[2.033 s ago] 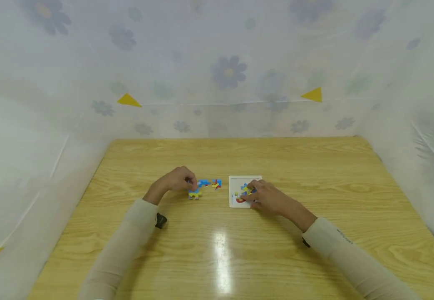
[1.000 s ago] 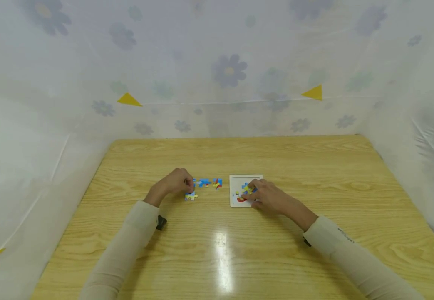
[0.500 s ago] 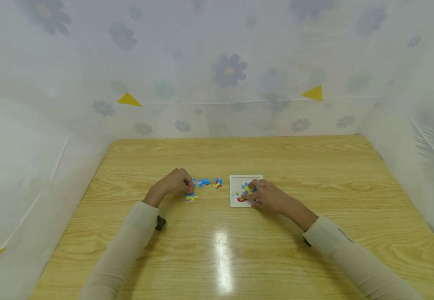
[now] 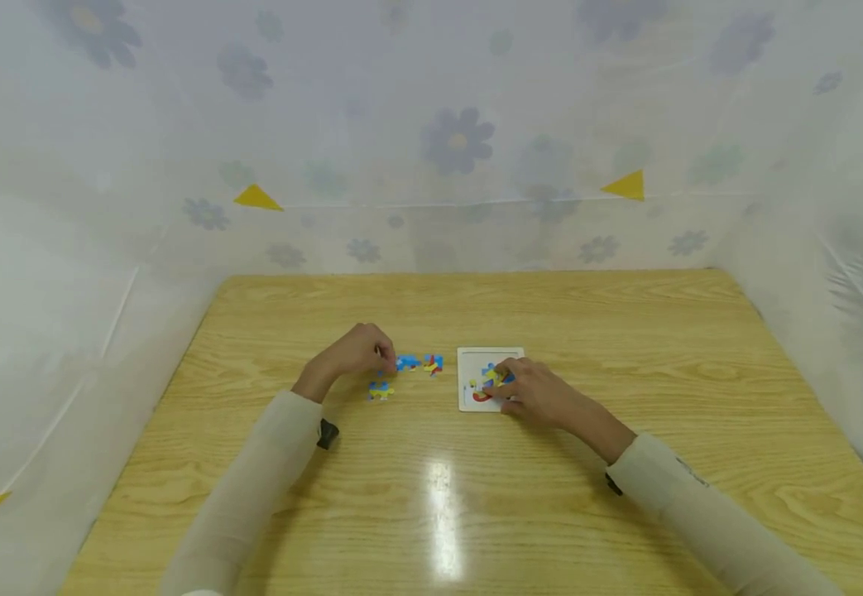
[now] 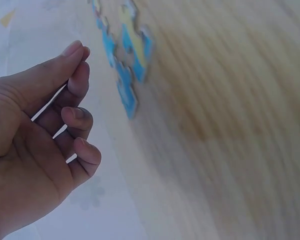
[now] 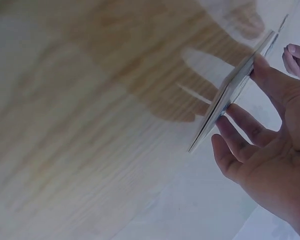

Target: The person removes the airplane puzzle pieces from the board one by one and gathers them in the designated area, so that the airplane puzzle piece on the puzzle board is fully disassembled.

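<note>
1. Midway across the table (image 4: 625, 331), the right hand (image 4: 546, 396) rests its fingertips on the jigsaw tray (image 4: 470, 362).
2. Nearer the left edge, the left hand (image 4: 357, 352), thumb meeting index, hovers by loose jigsaw pieces (image 4: 433, 365); any grip is unclear.
3. Pinching rims lightly should work best.

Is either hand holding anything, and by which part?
Nothing is visibly held: the left hand shows nothing between finger and thumb, and the right hand rests on the puzzle board with no clear grip.

A wood-grain table (image 4: 587, 323) bears jigsaw pieces (image 4: 407, 362) and a white puzzle tray (image 4: 472, 364).
</note>
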Tool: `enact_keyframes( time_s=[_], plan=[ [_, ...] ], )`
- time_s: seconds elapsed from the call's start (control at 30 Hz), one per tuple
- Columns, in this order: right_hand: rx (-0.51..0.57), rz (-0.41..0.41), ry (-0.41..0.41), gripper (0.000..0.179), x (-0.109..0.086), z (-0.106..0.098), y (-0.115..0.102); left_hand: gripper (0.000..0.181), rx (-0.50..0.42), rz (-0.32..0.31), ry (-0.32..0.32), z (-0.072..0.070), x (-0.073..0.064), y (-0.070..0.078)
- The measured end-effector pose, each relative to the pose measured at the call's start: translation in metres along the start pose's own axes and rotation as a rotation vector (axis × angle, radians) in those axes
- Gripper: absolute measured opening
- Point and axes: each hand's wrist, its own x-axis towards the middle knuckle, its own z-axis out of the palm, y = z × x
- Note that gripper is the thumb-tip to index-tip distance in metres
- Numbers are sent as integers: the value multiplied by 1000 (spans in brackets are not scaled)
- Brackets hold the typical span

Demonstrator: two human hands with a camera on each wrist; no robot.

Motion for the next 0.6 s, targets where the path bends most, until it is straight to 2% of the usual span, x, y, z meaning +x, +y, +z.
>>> enact_keyframes(
  time_s=[0.1, 0.3, 0.47, 0.6],
  plan=[
    [-3, -4, 1, 32, -1, 0, 1, 9, 31, 29, -15, -1, 8, 8],
    [-12, -21, -3, 32, -1, -4, 2, 9, 42, 31, -45, 1, 21, 26],
    [43, 28, -63, 32, -3, -7, 3, 9, 36, 36, -54, 6, 28, 35],
    [72, 45, -73, 32, -5, -6, 3, 9, 18, 41, -60, 13, 35, 40]
  ],
)
